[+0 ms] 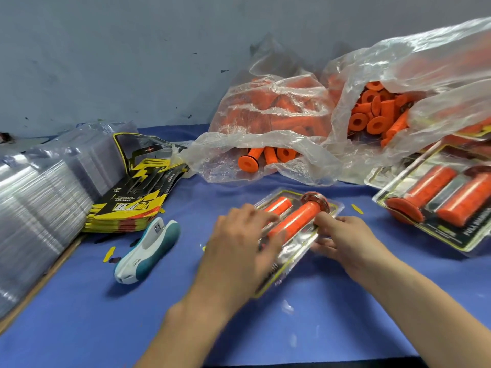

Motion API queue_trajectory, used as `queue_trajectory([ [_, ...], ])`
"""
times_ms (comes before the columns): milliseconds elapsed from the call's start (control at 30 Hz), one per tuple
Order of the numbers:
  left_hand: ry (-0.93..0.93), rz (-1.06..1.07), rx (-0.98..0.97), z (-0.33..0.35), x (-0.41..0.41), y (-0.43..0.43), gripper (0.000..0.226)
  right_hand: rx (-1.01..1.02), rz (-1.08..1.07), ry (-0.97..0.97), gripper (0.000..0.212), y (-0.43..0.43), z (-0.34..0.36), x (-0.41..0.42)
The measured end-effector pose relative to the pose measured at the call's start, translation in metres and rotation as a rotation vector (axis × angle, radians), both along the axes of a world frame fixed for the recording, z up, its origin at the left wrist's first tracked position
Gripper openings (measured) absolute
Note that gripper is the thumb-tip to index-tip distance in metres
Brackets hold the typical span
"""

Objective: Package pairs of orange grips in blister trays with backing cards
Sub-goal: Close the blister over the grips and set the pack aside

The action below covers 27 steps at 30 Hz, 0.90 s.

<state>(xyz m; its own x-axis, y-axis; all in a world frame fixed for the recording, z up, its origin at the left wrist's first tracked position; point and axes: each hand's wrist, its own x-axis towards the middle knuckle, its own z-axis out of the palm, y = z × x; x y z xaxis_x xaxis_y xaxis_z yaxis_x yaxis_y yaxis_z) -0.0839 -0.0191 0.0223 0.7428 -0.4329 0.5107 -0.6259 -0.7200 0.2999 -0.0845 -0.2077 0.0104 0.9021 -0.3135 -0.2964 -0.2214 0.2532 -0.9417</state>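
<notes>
A clear blister tray (pixel 297 243) with a yellow-edged backing card lies on the blue table in front of me. Two orange grips (pixel 295 221) sit in it side by side. My left hand (pixel 239 251) lies over the tray's left side, fingers spread across the near end of the left grip. My right hand (pixel 342 240) pinches the tray's right edge beside the right grip. The tray's near left part is hidden under my left hand.
Two plastic bags of loose orange grips (pixel 377 115) lie at the back. Finished packs (pixel 441 197) sit at the right. A stack of backing cards (pixel 138 200), stacks of clear trays (pixel 39 197) and a white-teal stapler (pixel 148 251) are at the left.
</notes>
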Motion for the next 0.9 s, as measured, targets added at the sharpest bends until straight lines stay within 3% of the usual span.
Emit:
queue_trajectory([
  [100, -0.110, -0.079, 0.284, -0.009, -0.014, -0.012, 0.035, -0.040, -0.035, -0.032, 0.017, 0.005, -0.003, -0.007],
  [333, -0.240, -0.050, 0.395, -0.014, -0.015, -0.024, 0.020, 0.056, -0.123, -0.071, 0.018, 0.014, -0.004, -0.015],
  [600, -0.342, 0.131, 0.339, -0.027, 0.001, -0.029, 0.019, 0.159, -0.150, -0.065, 0.020, 0.011, -0.005, -0.017],
  [900, -0.264, 0.133, 0.195, -0.031, 0.018, 0.022, 0.011, 0.140, -0.214, -0.113, 0.018, -0.010, -0.002, -0.022],
])
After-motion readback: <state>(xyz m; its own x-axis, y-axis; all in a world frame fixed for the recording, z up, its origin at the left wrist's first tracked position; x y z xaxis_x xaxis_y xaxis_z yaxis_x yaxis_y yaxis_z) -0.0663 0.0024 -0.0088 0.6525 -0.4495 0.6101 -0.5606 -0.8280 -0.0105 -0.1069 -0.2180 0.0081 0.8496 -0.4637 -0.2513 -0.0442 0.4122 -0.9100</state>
